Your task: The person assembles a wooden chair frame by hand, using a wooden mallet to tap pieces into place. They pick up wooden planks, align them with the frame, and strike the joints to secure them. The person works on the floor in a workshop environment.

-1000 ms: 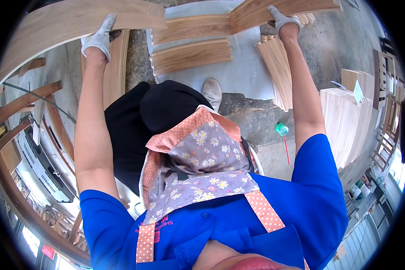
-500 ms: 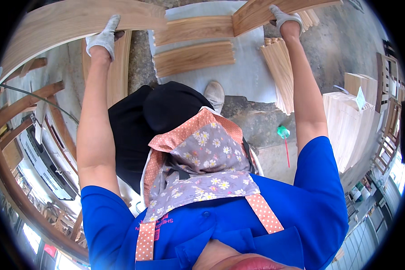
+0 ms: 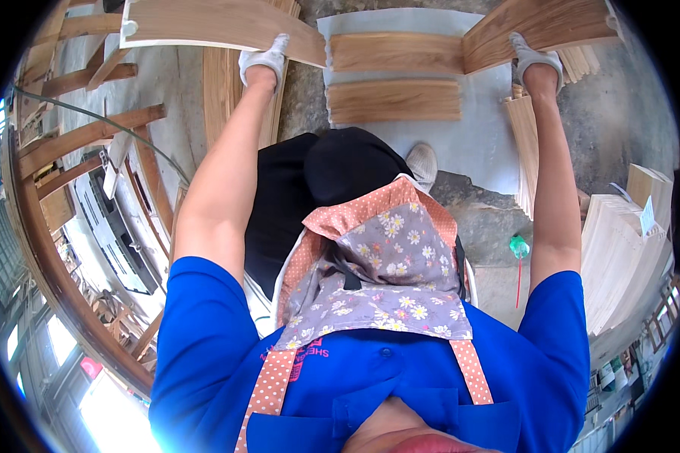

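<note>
My left hand [image 3: 264, 63], in a pale glove, grips the lower edge of a long wooden board [image 3: 211, 24], its thumb lying on the board's face. On the other side my right hand [image 3: 538, 66], gloved alike, is closed on the edge of a second wooden board [image 3: 544, 30], which slants up to the right. Between the two held boards lies a wooden panel [image 3: 397, 53], whose ends meet or lie close to them. Nearer to me, a stack of short boards [image 3: 394, 101] rests on a pale sheet [image 3: 385, 143] on the floor. The fingers behind both boards are hidden.
Long boards [image 3: 221, 90] are stacked under my left arm. Bundled slats [image 3: 523, 140] lie by my right forearm, and a pile of pale boards [image 3: 619, 260] stands farther right. A green object with a red stick [image 3: 518, 248] is on the floor. Wooden framing [image 3: 91, 151] rises at left.
The whole view has shifted, so the scene sits farther right. The left board's far end now shows, and it lies more level. Both hands keep their grips.
</note>
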The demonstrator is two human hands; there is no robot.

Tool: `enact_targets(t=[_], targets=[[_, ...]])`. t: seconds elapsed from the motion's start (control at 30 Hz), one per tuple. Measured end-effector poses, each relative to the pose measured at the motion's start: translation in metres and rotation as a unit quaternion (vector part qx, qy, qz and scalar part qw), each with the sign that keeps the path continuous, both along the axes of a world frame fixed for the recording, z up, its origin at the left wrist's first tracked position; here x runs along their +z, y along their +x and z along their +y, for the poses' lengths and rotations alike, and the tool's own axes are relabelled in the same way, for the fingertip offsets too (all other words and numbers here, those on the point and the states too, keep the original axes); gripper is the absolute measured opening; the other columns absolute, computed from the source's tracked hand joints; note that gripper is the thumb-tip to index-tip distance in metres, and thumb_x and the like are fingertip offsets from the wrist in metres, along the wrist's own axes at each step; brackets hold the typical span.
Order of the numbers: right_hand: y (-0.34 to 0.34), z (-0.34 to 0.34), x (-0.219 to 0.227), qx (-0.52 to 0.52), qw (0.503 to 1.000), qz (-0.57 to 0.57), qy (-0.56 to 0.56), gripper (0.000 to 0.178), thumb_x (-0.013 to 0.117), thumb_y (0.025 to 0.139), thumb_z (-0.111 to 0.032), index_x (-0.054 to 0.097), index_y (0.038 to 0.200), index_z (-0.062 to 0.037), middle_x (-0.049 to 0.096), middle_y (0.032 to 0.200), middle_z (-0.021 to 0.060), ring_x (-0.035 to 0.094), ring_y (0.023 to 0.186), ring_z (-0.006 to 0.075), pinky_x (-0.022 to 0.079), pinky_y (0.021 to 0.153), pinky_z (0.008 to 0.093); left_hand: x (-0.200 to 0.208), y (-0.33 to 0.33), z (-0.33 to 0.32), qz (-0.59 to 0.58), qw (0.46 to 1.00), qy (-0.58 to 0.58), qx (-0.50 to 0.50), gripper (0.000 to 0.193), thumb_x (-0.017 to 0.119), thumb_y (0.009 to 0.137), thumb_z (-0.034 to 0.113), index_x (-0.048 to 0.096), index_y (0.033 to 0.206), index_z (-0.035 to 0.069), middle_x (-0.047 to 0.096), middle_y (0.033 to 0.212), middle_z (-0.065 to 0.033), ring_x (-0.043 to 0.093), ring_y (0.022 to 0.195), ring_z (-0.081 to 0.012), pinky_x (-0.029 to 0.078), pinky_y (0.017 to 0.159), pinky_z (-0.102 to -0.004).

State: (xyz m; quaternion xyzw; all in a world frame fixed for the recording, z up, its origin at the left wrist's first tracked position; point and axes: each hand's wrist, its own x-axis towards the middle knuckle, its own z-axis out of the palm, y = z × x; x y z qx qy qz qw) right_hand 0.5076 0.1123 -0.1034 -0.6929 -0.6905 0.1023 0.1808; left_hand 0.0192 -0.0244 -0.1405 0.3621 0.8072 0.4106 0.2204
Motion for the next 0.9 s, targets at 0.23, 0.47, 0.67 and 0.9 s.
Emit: enact_targets(t=[0.23,0.47,0.67,0.9], targets=[[0.023,0.002,-0.021,0.09,0.985,-0.114,0.098,0.038,0.056,0.088,-0.03,0.055,0.127,-0.0308,0.069,0.095,0.0125,0.065,0.084,0.0338,0.05,0.077,0.0416,-0.004,0.014,0.0,-0.013,0.999,-0.026,-0.013,0.067,0.076,0.073,0.04,0.056,0.121,-0.001,0.062,0.12,-0.0134,0.056,0.114,-0.0277,0.041,0.098,-0.0338],[0.02,0.001,-0.018,0.073,0.986,-0.12,0.091,0.038,0.056,0.088,-0.03,0.056,0.126,-0.032,0.069,0.089,0.0137,0.065,0.081,0.0359,0.05,0.075,0.0443,-0.006,0.015,0.0,-0.02,1.0,-0.017,-0.004,0.066,0.076,0.074,0.038,0.055,0.122,-0.001,0.062,0.121,-0.0128,0.055,0.114,-0.0273,0.04,0.098,-0.033],[0.006,-0.003,-0.007,0.071,0.994,-0.01,0.082,0.035,0.054,0.091,-0.033,0.057,0.125,-0.03,0.068,0.098,0.0161,0.063,0.09,0.0358,0.048,0.08,0.0426,-0.009,0.011,-0.004,-0.069,0.997,0.0,0.019,0.065,0.078,0.073,0.035,0.056,0.122,-0.002,0.062,0.12,-0.012,0.058,0.11,-0.0256,0.042,0.096,-0.0327],[0.0,-0.004,0.0,0.027,0.999,-0.019,0.018,0.046,0.056,0.087,-0.046,0.063,0.112,-0.0084,0.066,0.105,0.0192,0.06,0.101,0.0362,0.045,0.086,0.0404,-0.006,0.013,0.001,-0.038,0.999,0.016,0.009,0.052,0.078,0.076,0.016,0.051,0.118,0.002,0.062,0.107,-0.0118,0.065,0.083,-0.024,0.059,0.063,-0.0331]])
